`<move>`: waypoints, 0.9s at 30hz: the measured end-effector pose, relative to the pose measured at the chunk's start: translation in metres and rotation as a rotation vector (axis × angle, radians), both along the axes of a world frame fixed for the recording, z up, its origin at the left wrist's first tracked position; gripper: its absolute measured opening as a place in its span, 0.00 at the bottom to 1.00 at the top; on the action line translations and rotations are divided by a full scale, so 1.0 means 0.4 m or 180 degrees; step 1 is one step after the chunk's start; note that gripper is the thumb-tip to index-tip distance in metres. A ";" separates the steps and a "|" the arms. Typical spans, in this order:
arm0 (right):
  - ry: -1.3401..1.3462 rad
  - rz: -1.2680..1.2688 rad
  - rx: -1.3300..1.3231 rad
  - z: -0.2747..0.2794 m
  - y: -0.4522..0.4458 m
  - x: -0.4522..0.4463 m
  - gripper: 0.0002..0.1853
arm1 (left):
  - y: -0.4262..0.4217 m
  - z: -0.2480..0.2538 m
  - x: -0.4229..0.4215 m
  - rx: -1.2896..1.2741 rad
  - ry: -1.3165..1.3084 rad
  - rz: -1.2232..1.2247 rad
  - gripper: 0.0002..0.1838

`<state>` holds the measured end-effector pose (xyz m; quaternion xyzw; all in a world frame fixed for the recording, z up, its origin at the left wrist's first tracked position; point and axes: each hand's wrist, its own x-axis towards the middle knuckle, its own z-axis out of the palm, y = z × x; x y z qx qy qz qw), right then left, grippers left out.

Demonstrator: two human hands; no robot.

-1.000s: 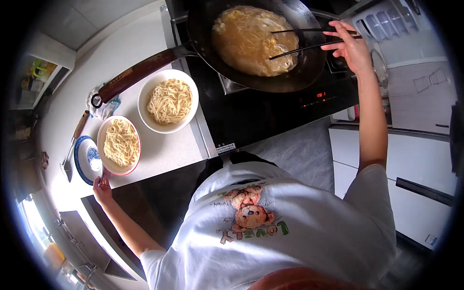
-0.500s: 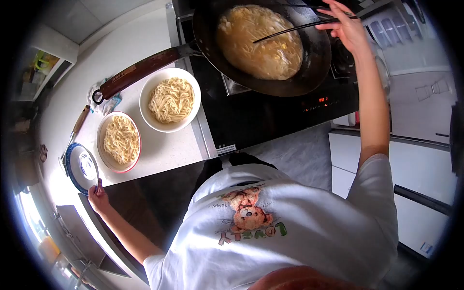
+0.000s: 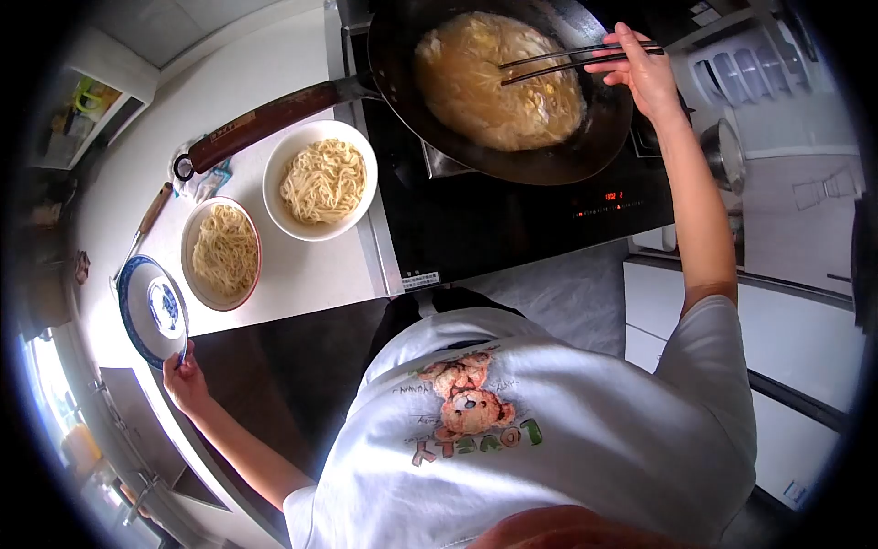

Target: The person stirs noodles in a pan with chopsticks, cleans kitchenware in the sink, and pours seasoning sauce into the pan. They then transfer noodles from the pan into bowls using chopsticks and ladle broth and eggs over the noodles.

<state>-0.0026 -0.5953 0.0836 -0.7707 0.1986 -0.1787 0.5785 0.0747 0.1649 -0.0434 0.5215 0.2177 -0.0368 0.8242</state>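
Observation:
My right hand [image 3: 646, 77] is closed round a pair of dark chopsticks [image 3: 558, 67], whose tips dip into the soup [image 3: 494, 87] in the wok [image 3: 585, 151]. Pale egg-like pieces show in the broth. At the left end of the counter my left hand [image 3: 187, 380] grips the near rim of a blue-and-white bowl [image 3: 151, 316], which holds nothing visible. Beside that bowl stands a red-rimmed bowl [image 3: 245, 297] of noodles [image 3: 225, 253]. A larger white bowl [image 3: 320, 233] with more noodles [image 3: 326, 181] is nearer the stove.
The wok's wooden handle [image 3: 261, 123] reaches left over the counter [image 3: 274, 311], above a cloth [image 3: 197, 178]. A wooden-handled utensil [image 3: 154, 210] lies behind the blue-and-white bowl. The black cooktop [image 3: 512, 220] shows red lit digits. A metal pot [image 3: 722, 156] stands at the right.
The chopsticks have come closer together, now nearly parallel in the soup, and my right hand has shifted slightly down. The blue-and-white bowl is tilted a little more toward me.

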 end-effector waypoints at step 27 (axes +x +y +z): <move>0.0447 0.0007 0.1939 -0.104 -0.107 -0.004 0.15 | -0.213 0.165 -0.108 -0.0225 -0.0270 0.0042 0.12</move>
